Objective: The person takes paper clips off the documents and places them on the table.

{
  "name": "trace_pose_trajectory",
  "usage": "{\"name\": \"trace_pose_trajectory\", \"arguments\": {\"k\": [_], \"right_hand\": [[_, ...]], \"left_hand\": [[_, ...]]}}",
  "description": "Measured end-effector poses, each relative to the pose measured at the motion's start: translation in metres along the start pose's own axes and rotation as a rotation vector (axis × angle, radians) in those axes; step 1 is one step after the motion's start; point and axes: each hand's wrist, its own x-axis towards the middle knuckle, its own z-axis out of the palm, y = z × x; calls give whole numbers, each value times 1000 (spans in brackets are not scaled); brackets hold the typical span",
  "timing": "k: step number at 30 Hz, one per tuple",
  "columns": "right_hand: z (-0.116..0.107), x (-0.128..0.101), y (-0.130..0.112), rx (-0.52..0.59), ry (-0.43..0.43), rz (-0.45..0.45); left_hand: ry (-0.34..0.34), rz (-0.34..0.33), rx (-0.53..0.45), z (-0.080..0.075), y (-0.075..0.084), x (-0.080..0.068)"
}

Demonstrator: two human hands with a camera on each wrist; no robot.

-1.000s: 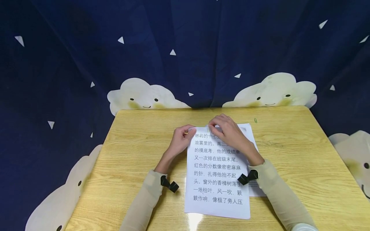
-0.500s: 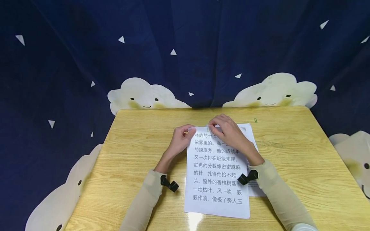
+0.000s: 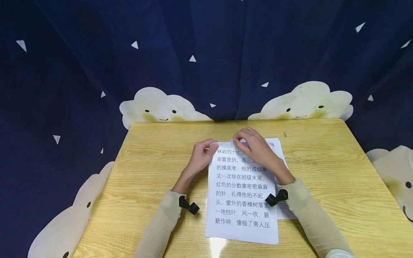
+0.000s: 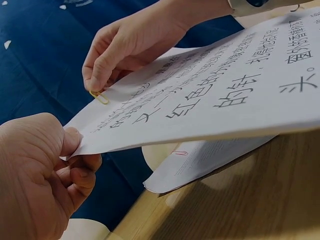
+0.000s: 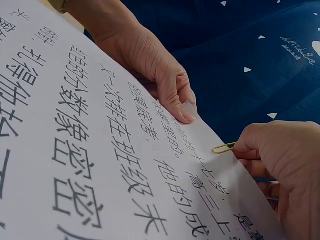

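Note:
A white sheet of paper (image 3: 242, 200) printed with large Chinese text is held up at its top edge. At its top left corner, my left hand (image 3: 202, 156) pinches it between thumb and fingers, as the left wrist view also shows. My right hand (image 3: 255, 147) pinches a yellow paper clip (image 5: 223, 148) at the middle of the top edge. One looped end of the clip lies over the printed face in the wrist views. Beneath the right hand's fingers, a thin blue piece (image 5: 265, 179) shows in the right wrist view, mostly hidden.
Other printed paper (image 3: 285, 211) lies on the wooden table (image 3: 329, 179) behind the held sheet, with a pink paper clip (image 4: 180, 153) on it. A green paper clip (image 3: 285, 134) lies near the table's far edge. A dark blue curtain (image 3: 219, 53) hangs behind.

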Motion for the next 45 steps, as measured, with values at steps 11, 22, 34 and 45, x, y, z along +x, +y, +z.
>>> {"name": "trace_pose_trajectory", "arguments": {"k": [11,22,34,45], "right_hand": [[0,0,0,11,-4,16],[-1,1,-2,12,-3,21],[-1,1,-1,20,-1,27],[-2,0,0,31,-7,43]], "left_hand": [[-4,20,13,0,0,0],[7,18,5,0,0,0],[-1,16,-3,0,0,-1],[-5,18,-4,0,0,0]]}}
